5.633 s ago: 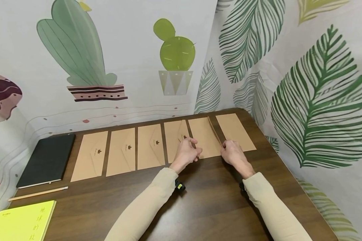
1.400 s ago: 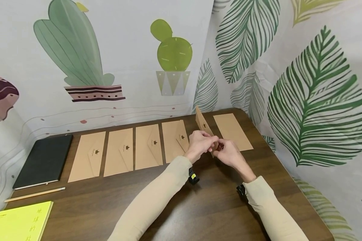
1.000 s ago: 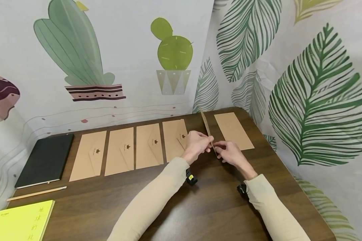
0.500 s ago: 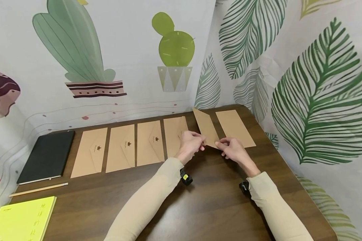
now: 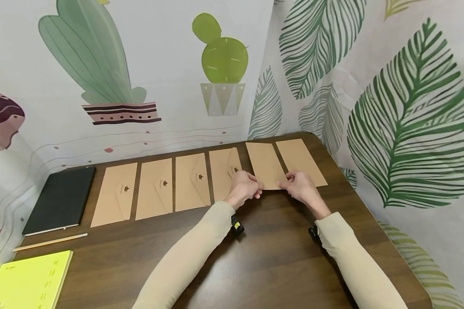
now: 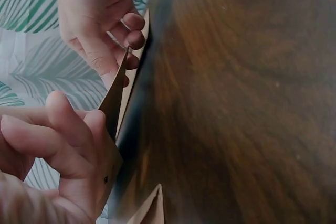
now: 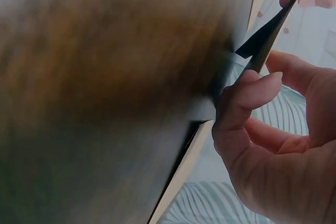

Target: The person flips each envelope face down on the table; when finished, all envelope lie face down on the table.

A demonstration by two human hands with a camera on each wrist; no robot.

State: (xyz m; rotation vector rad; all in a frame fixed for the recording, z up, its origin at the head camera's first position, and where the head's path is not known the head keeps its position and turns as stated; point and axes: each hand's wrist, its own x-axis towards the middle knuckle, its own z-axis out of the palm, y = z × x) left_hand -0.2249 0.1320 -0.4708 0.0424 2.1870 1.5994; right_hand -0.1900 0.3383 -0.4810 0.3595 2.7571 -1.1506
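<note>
Turned flatter since half a second ago, a brown envelope (image 5: pixel 267 165) lies at the person's twelve o'clock, left hand (image 5: pixel 243 187) pinching its seven-o'clock corner, right hand (image 5: pixel 301 188) its five, both with curled fingers. Crown-printed envelopes (image 5: pixel 189 189) lie at nine, their script too small to read; at eight, a yellow notebook (image 5: pixel 27 279) shows 地球的.

- Flat, rectangular, light-brown paper envelopes (image 5: pixel 114 195): six in all, four showing crown prints and two a plain face in the head view.
- Small black crown prints (image 5: pixel 201 177): four, one to each marked envelope.
- Black, rectangular, hard-covered notebook (image 5: pixel 59 201): one.
- Bright yellow, rectangular book (image 5: pixel 29 277): one.
- Slender, pale wooden pencil (image 5: pixel 48 242): one.
- Bare human hands: two, one left hand (image 5: pixel 243 187) and one right hand (image 5: pixel 301 189).
- Long beige fabric sleeves (image 5: pixel 191 253): two.
- Dark-brown, wood-grained table (image 5: pixel 263 270): one.
</note>
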